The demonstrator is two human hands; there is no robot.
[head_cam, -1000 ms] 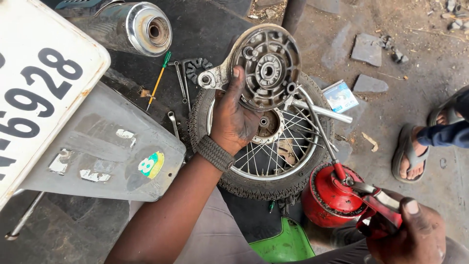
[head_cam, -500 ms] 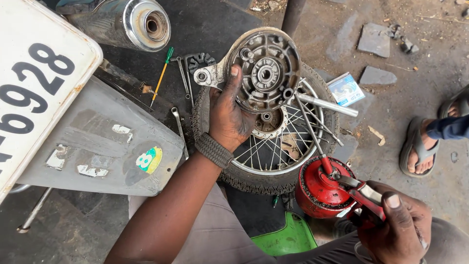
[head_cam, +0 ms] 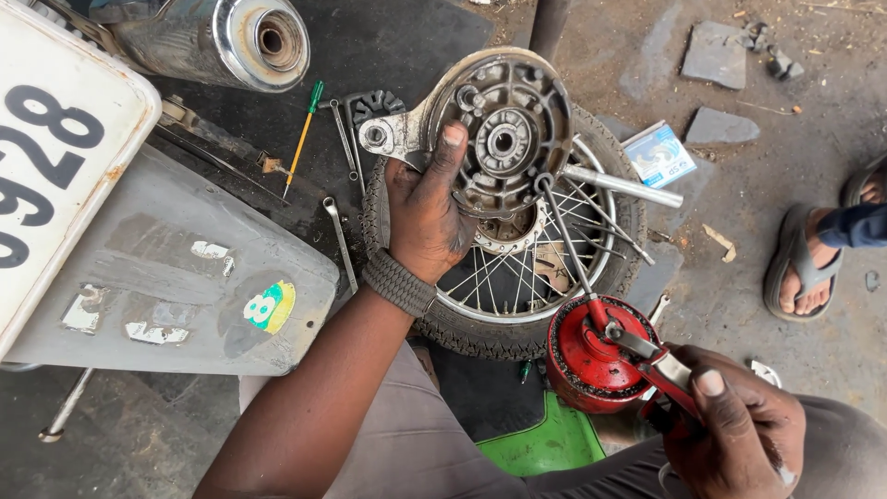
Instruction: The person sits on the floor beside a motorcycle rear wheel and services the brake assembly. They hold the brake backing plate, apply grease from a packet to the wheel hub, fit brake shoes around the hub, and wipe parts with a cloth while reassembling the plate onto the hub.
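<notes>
Exhaust pipe (head_cam: pixel 217 42): chrome, open end showing, top left
Number plate (head_cam: pixel 55 166): white, left edge; grey mudguard (head_cam: pixel 185 277) beneath it, bearing a round sticker
Screwdriver (head_cam: pixel 303 134): green handle, lying on dark mat; spanner (head_cam: pixel 340 242) near it
Small box (head_cam: pixel 659 152): blue-white, on dirt beside tyre
Sandalled foot (head_cam: pixel 808 268): right edge; another person's

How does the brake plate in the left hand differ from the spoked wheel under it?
The brake plate is bare grey metal, solid-faced and smaller; the spoked wheel is wider, open between thin spokes and ringed by a black tyre. The plate is lifted and tilted in the left hand; the wheel lies flat on the ground. Both are round and look greasy.
</notes>
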